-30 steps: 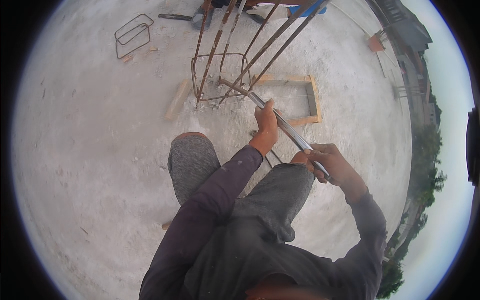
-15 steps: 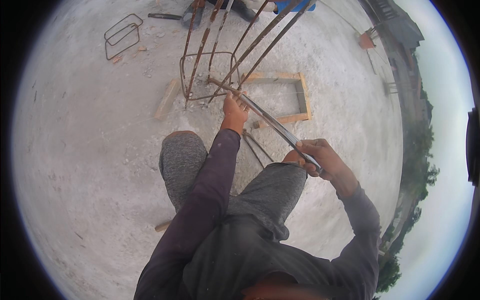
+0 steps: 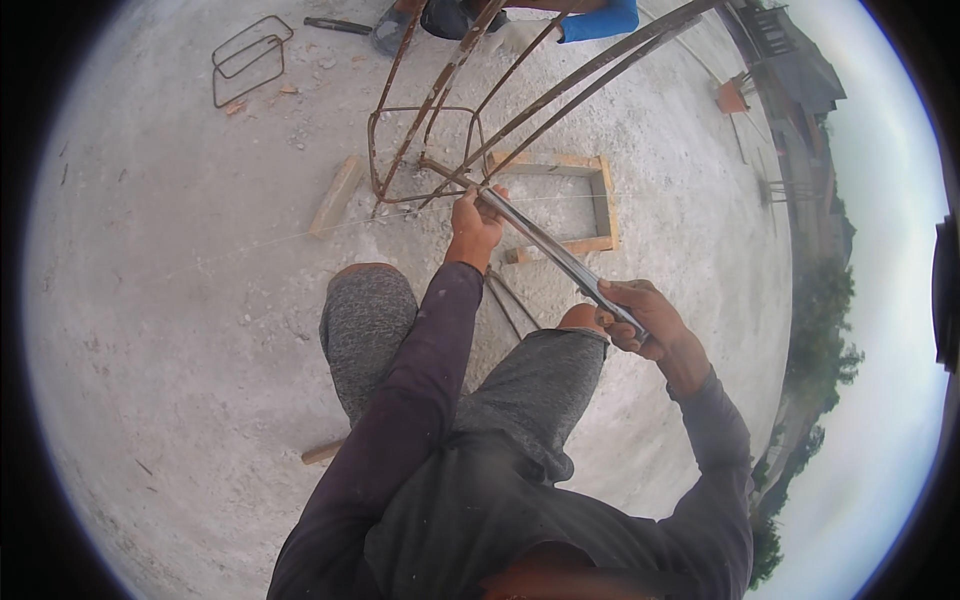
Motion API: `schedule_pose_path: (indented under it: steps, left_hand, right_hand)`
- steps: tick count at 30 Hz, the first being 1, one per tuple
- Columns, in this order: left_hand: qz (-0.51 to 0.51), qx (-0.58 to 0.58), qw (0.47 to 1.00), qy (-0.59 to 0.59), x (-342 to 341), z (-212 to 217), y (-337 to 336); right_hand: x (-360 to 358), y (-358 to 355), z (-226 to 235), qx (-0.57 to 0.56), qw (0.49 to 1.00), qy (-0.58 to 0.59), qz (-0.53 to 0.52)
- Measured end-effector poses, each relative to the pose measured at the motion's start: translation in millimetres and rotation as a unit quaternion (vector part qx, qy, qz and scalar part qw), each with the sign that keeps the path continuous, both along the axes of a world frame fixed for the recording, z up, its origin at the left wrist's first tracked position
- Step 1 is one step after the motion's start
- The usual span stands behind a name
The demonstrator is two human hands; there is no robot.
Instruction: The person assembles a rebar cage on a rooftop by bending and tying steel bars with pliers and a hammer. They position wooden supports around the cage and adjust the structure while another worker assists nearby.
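Note:
A long shiny metal pipe (image 3: 548, 247) slants from the rebar cage down to my right knee. My right hand (image 3: 648, 322) is closed around its near end. My left hand (image 3: 476, 228) supports the far end from below, its fingers curled up round the pipe. From that end a rusty bar (image 3: 447, 173) runs on toward the foot of the cage, apparently in line with the pipe. Several upright rusty rebars (image 3: 440, 88) stand beyond, with a bent wire stirrup (image 3: 372, 150) around them. How bar and pipe join is partly hidden by my fingers.
A wooden frame (image 3: 608, 200) lies right of the rebars, a loose wood block (image 3: 337, 196) to their left. A thin string (image 3: 260, 243) crosses the concrete. Bent stirrups (image 3: 248, 62) lie far left. A co-worker's blue sleeve (image 3: 600, 22) and gloved hand show behind the cage.
The tops of the rebars now lean further right in view. More of the co-worker's blue sleeve and hand has come into sight. Both my hands keep their hold, with the pipe shifted only slightly.

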State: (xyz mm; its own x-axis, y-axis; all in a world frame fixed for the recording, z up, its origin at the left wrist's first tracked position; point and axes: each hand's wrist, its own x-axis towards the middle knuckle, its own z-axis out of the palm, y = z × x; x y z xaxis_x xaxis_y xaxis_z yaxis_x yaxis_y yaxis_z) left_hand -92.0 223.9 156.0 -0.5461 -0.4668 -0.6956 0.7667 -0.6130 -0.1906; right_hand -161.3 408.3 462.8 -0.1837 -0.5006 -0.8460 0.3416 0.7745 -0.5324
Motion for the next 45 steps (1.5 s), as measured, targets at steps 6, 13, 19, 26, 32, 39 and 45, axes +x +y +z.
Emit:
schedule_pose_path:
  steps: [6, 13, 19, 26, 32, 39, 45]
  left_hand:
    - [0.004, 0.013, 0.999, 0.029, 5.2, 19.4, 0.3]
    - [-0.048, -0.034, 0.998, 0.006, 1.5, 74.5, 19.1]
    - [-0.038, -0.011, 0.998, -0.044, -4.1, 84.0, 11.5]
    - [-0.056, -0.066, 0.994, -0.062, 0.2, 83.2, 22.6]
    - [-0.079, -0.075, 0.991, -0.084, 8.1, 81.5, 8.2]
    - [-0.014, -0.044, 0.998, -0.038, 9.6, 96.4, 9.2]
    - [0.043, -0.030, 0.999, 0.004, 10.6, 116.5, 14.4]
  right_hand:
    - [-9.1, -9.9, -11.5, -0.013, 0.995, -0.074, -0.059]
    - [-0.4, -33.9, 3.0, -0.004, 1.000, 0.020, 0.011]
    - [30.7, -32.5, 37.3, -0.037, 0.869, 0.430, 0.242]
    - [37.8, 9.6, -18.9, -0.340, 0.601, 0.638, 0.341]
    - [35.0, -17.2, -28.8, -0.456, 0.569, 0.626, 0.275]
    - [51.8, -36.8, -33.8, -0.498, 0.610, 0.612, 0.069]
    - [65.9, -60.3, -35.7, -0.538, 0.564, 0.626, -0.007]
